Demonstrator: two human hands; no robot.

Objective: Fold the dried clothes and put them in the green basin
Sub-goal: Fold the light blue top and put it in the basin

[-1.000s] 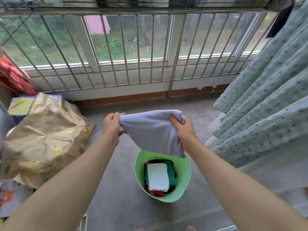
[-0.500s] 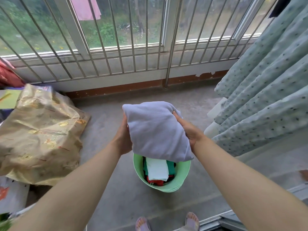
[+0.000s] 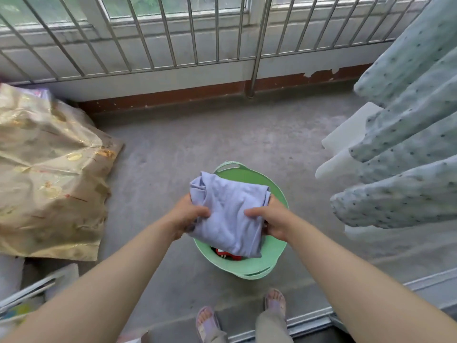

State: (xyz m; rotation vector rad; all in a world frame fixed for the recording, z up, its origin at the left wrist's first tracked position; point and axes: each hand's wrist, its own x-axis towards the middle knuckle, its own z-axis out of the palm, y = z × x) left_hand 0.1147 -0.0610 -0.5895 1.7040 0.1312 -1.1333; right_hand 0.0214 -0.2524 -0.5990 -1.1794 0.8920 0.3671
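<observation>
A folded pale lilac garment (image 3: 230, 214) is held flat just above the green basin (image 3: 249, 267) on the concrete floor. My left hand (image 3: 189, 214) grips its left edge, thumb on top and fingers underneath. My right hand (image 3: 269, 220) grips the right edge the same way. The garment covers most of the basin's inside; only a bit of red folded clothing (image 3: 226, 253) shows under its near edge.
A gold patterned cloth (image 3: 49, 174) covers a bulky pile at the left. Pale dotted curtains (image 3: 408, 144) hang at the right. A barred window railing (image 3: 197, 40) runs along the far wall. My sandalled feet (image 3: 242, 318) stand just behind the basin.
Both hands have lowered the folded lilac garment from chest height down to the basin's mouth. The view has tilted down, so my feet now show.
</observation>
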